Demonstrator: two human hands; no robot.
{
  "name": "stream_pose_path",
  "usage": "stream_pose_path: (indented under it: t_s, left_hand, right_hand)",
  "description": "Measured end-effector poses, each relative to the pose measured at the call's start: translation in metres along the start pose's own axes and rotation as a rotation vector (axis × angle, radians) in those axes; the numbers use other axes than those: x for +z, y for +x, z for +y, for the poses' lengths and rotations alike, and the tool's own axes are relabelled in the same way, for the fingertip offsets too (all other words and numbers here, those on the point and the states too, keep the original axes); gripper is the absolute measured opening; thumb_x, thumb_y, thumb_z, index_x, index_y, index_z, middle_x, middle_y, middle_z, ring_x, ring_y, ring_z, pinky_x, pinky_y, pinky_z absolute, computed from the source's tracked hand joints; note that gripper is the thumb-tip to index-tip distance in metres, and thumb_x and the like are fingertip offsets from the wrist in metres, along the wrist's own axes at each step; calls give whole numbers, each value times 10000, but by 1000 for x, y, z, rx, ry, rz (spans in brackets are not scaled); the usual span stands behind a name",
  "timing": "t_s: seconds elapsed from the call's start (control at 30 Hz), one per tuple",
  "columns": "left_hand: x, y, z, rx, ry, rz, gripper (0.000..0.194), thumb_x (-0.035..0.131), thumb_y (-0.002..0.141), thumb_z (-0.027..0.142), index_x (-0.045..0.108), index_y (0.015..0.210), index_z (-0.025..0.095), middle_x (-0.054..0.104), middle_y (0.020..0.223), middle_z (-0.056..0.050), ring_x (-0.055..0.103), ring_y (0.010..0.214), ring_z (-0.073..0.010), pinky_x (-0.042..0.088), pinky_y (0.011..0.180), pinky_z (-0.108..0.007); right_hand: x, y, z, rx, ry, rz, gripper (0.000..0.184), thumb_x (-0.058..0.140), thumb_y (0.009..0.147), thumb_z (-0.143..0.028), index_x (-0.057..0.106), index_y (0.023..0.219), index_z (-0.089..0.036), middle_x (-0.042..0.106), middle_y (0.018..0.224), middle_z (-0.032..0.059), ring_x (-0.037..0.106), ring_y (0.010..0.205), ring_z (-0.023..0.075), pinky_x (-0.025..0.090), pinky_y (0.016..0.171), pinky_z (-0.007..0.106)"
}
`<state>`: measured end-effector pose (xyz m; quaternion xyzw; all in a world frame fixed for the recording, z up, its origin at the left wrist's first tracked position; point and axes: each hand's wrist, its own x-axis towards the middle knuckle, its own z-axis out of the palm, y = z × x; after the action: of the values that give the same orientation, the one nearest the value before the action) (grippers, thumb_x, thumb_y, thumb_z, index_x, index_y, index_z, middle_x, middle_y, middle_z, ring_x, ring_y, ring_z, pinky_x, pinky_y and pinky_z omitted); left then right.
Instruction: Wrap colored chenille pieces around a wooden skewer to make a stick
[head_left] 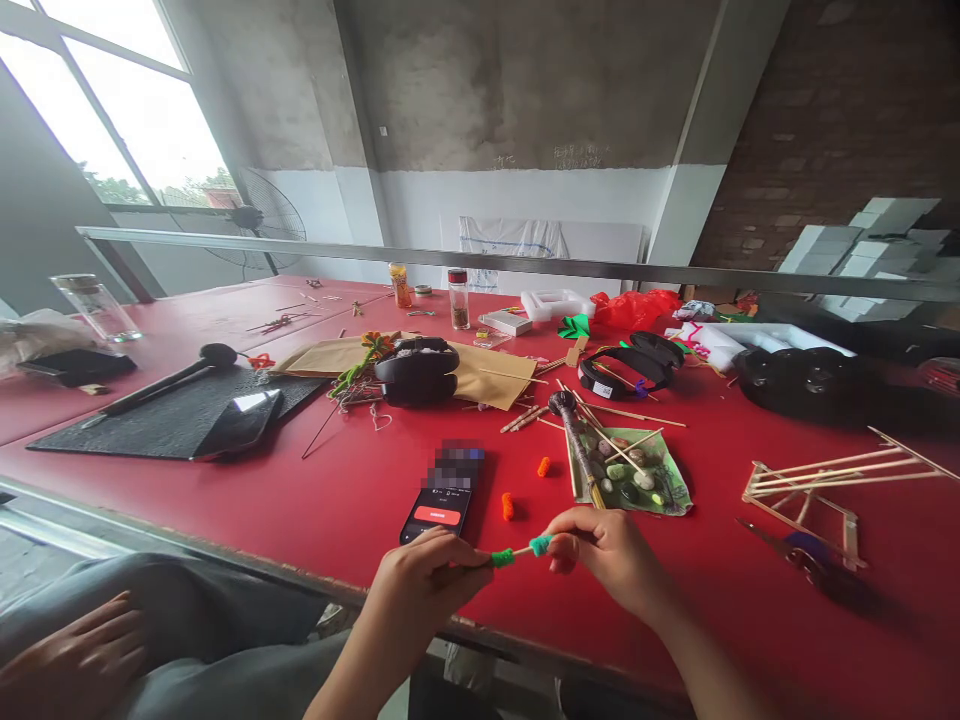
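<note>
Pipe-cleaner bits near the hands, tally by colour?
Orange pipe-cleaner bits on the red table: 2
Green bit on the wooden stick in the left hand: 1
Teal bit on that stick, pinched by the right hand: 1
Total: 4

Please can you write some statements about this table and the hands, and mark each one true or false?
1. The left hand and the right hand hold one thin wooden stick with green pipe cleaner on it. True.
2. Two orange pipe-cleaner pieces lie on the red table. True.
3. The phone lies to the right of the stones. False: it lies to their left.
4. The black headphones sit on the stones. False: they rest on brown paper.
5. A third hand rests on a grey trouser leg at lower left. True.
</note>
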<state>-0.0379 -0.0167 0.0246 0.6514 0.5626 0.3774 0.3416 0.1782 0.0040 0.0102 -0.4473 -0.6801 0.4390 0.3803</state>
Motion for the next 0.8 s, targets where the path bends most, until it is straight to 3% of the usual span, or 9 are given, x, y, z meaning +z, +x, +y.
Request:
stream_pose_path:
  t_s: [0.17, 0.27, 0.37, 0.57, 0.8]
  left_hand:
    - [4, 2, -1, -201, -74, -15, 221, 639, 582, 391, 677, 585, 173, 572, 499, 10, 426, 483, -105, 337, 458, -205]
    - [5, 3, 0, -243, -126, -18, 242, 643, 576, 401, 685, 587, 163, 557, 464, 15, 435, 480, -107, 341, 466, -205]
    - [6, 2, 2, -205, -122, -15, 164, 651, 580, 338, 665, 568, 175, 531, 475, 36, 400, 472, -91, 328, 465, -197]
    - [13, 0, 4, -38, -18, 20, 86, 639, 583, 235, 598, 517, 198, 487, 521, 47, 392, 502, -91, 326, 481, -195]
    - [16, 1, 8, -113, 17, 25, 86, 626, 607, 271, 630, 567, 195, 493, 512, 48, 392, 495, -94, 323, 478, -199]
  right_hand:
    - [-4, -2, 2, -124, -83, -33, 210, 602, 768, -384, 690, 841, -208, 700, 765, 40, 643, 682, 176, 507, 636, 270]
    - [-8, -3, 1, -242, -218, -45, 172, 565, 811, -331, 674, 908, -240, 695, 813, 36, 629, 727, 175, 489, 682, 283]
    - [-10, -3, -1, -348, -365, -35, 172, 533, 838, -312, 674, 885, -227, 657, 757, 41, 588, 695, 165, 470, 649, 273]
    - [-3, 0, -4, -421, -533, -35, 170, 512, 856, -268, 662, 863, -189, 619, 692, 38, 503, 721, 174, 436, 645, 278]
    - [3, 2, -1, -396, -508, -13, 141, 534, 845, -241, 656, 909, -208, 622, 738, 34, 514, 752, 172, 448, 669, 272]
